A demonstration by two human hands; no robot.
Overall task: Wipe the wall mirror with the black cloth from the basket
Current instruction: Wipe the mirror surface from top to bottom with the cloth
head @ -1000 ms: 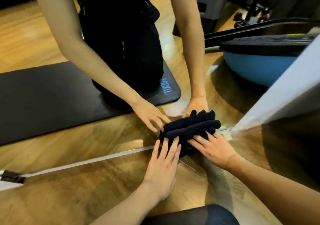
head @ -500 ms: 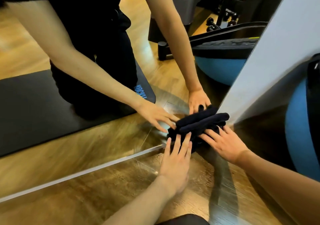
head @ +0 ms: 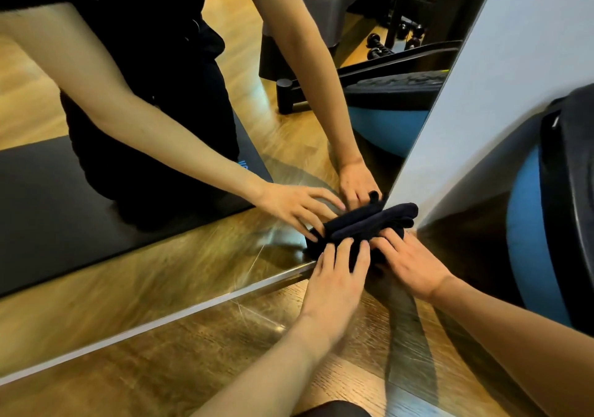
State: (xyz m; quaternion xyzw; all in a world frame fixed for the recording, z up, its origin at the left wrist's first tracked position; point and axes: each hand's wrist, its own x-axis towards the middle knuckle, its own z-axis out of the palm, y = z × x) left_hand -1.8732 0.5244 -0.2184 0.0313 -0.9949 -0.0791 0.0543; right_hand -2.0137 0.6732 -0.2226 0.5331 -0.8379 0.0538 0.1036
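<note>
A bunched black cloth is pressed against the lower right corner of the wall mirror, right at the floor line. My left hand lies with straight fingers on the cloth's left side. My right hand presses its right side, fingers spread flat. The glass reflects both arms, the cloth and a kneeling person in black. No basket is in view.
A white wall edge borders the mirror on the right. A blue and black balance ball stands close behind my right arm. Wooden floor runs below the mirror. Reflected are a black mat, a grey bench and dumbbells.
Both hands have slid the cloth to the right along the mirror's bottom edge, into the corner by the white wall. The view has swung right with them.
</note>
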